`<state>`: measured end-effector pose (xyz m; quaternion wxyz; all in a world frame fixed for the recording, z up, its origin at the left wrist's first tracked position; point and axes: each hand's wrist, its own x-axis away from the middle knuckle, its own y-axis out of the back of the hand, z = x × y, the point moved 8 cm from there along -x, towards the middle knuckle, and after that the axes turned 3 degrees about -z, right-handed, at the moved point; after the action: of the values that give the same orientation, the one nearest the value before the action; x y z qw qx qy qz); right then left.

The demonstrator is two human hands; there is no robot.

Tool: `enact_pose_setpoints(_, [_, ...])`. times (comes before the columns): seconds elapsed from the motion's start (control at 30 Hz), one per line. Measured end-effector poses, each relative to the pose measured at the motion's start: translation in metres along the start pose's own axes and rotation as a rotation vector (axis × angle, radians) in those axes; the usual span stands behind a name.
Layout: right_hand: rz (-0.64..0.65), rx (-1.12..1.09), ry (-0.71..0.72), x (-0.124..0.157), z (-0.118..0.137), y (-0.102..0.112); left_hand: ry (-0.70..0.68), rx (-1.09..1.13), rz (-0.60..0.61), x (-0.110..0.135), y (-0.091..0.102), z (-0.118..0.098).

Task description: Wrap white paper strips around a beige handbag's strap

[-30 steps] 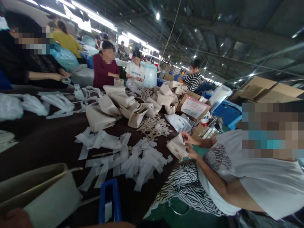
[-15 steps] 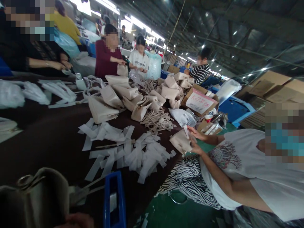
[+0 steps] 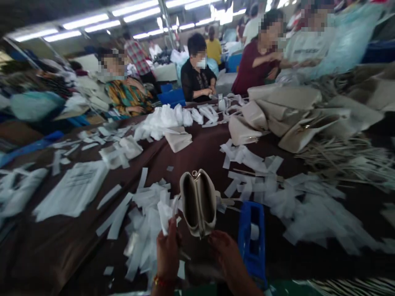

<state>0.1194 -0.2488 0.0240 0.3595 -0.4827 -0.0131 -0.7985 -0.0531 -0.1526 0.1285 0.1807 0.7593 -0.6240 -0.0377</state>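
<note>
At far left of the tabletop (image 3: 46, 234) we note a sheet of white film (image 3: 72, 191) and scattered paper strips. Beyond these sit a co-worker in a patterned top (image 3: 126, 94) and a co-worker in black (image 3: 196, 76), with white tissue stuffing (image 3: 163, 117) on the cloth in front.

Nearest us, the left hand (image 3: 167, 255), with a red bracelet at the wrist, rises beside a heap of paper strips (image 3: 143, 234). Its fingers are closed around a white paper wad (image 3: 165, 216), apparently pinching it, and the wad touches the left side of the cream handbag (image 3: 197, 203).

The handbag stands between the two hands, upright and gaping, its metal clasp at top. The right hand (image 3: 226, 250) lies just below its lower right corner, fingers curved toward it; we cannot tell whether it grips.

To the right stand a blue tape dispenser (image 3: 251, 234), a second heap of strips (image 3: 311, 213), a stack of cream handbags (image 3: 284, 111) and a bundle of pale strips (image 3: 348, 160). A co-worker in maroon (image 3: 254, 65) sits beyond.
</note>
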Motion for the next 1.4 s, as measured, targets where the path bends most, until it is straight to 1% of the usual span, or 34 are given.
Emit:
enact_pose_setpoints(0.03, [0.035, -0.035, -0.024, 0.003, -0.006, -0.002, 0.035, 0.03, -0.011, 0.004, 0.006, 0.007])
enact_pose_setpoints(0.07, [0.066, -0.046, -0.032, 0.008, -0.011, -0.005, 0.082, 0.073, -0.012, 0.009, 0.007, 0.015])
enact_pose_setpoints(0.13, [0.104, -0.01, -0.008, 0.019, -0.011, -0.012, 0.171, 0.15, -0.002, 0.023, 0.004, 0.032])
enact_pose_setpoints(0.17, [0.107, 0.026, 0.015, 0.022, -0.008, -0.016, 0.208, 0.175, 0.016, 0.031, 0.001, 0.039])
enact_pose_setpoints(0.23, [0.067, 0.088, 0.05, 0.026, -0.001, -0.021, 0.271, 0.208, 0.073, 0.045, -0.005, 0.049])
enact_pose_setpoints(0.3, [0.005, 0.122, 0.073, 0.028, 0.007, -0.023, 0.302, 0.229, 0.124, 0.055, -0.01, 0.053])
enact_pose_setpoints(0.37, [-0.005, 0.146, 0.104, 0.031, 0.018, -0.025, 0.304, 0.233, 0.158, 0.061, -0.014, 0.053])
enact_pose_setpoints(0.43, [0.044, 0.2, 0.139, 0.036, 0.03, -0.028, 0.281, 0.203, 0.155, 0.061, -0.017, 0.049])
enact_pose_setpoints(0.5, [0.119, 0.267, 0.199, 0.043, 0.045, -0.033, 0.253, 0.153, 0.125, 0.057, -0.022, 0.043])
enact_pose_setpoints(0.57, [0.215, 0.316, 0.301, 0.049, 0.063, -0.041, 0.194, 0.105, 0.073, 0.05, -0.026, 0.034])
enact_pose_setpoints(0.63, [0.271, 0.383, 0.487, 0.053, 0.081, -0.047, 0.111, 0.055, 0.019, 0.043, -0.03, 0.021])
enact_pose_setpoints(0.67, [0.263, 0.435, 0.602, 0.055, 0.089, -0.048, 0.069, 0.032, 0.007, 0.041, -0.032, 0.015])
enact_pose_setpoints(0.7, [0.226, 0.491, 0.715, 0.055, 0.094, -0.048, 0.033, 0.011, 0.009, 0.039, -0.035, 0.01])
enact_pose_setpoints(0.73, [0.164, 0.54, 0.81, 0.055, 0.097, -0.046, 0.015, -0.003, 0.021, 0.039, -0.039, 0.008])
enact_pose_setpoints(0.77, [0.087, 0.569, 0.869, 0.053, 0.097, -0.043, 0.009, -0.009, 0.038, 0.04, -0.041, 0.007])
enact_pose_setpoints(0.8, [0.01, 0.573, 0.878, 0.05, 0.094, -0.038, 0.011, -0.007, 0.049, 0.042, -0.043, 0.008])
enact_pose_setpoints(0.83, [-0.066, 0.555, 0.841, 0.044, 0.089, -0.033, 0.018, 0.001, 0.052, 0.044, -0.043, 0.01])
enact_pose_setpoints(0.9, [-0.177, 0.484, 0.71, 0.033, 0.075, -0.024, 0.041, 0.017, 0.072, 0.049, -0.042, 0.018])
enact_pose_setpoints(0.97, [-0.226, 0.377, 0.556, 0.025, 0.061, -0.021, 0.027, 0.027, 0.136, 0.053, -0.042, 0.025])
enact_pose_setpoints(1.1, [-0.21, 0.14, 0.286, 0.015, 0.042, -0.028, -0.011, 0.025, 0.268, 0.06, -0.036, 0.032])
enact_pose_setpoints(1.27, [-0.155, -0.088, 0.144, 0.013, 0.039, -0.039, 0.09, 0.076, 0.343, 0.066, -0.023, 0.051])
enact_pose_setpoints(1.4, [-0.135, -0.15, 0.001, 0.017, 0.036, -0.046, 0.167, 0.13, 0.426, 0.073, -0.022, 0.068])
